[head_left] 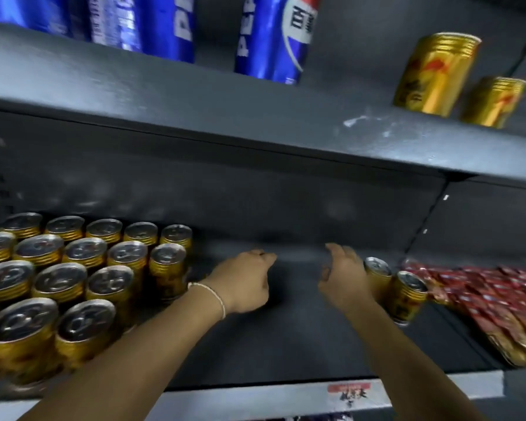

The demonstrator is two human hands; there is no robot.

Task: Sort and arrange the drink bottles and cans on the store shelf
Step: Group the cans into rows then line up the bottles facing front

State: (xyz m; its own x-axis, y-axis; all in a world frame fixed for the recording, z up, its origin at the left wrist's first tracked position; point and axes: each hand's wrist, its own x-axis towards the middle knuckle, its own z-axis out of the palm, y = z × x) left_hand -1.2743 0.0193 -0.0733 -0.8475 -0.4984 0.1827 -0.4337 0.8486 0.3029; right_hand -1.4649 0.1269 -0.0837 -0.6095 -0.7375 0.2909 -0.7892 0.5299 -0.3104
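Lower shelf: gold can block packed on the left side in rows, all upright, silver tops up. Gold can pair stands on the right side, the two touching, apart from the block. Red packets are piled at the far right, just beside the pair.

Left hand is over the bare middle of the shelf, fingers relaxed, holding nothing, with a thin bracelet on the wrist. Right hand has loosely curled fingers and grips nothing. It is just beside the nearer can of the pair; contact unclear, blurry.

Upper shelf: blue Pepsi containers on the left and in the middle, tops cut off. Upper gold cans, two, upright on the right.

Price label on the lower shelf's front edge.
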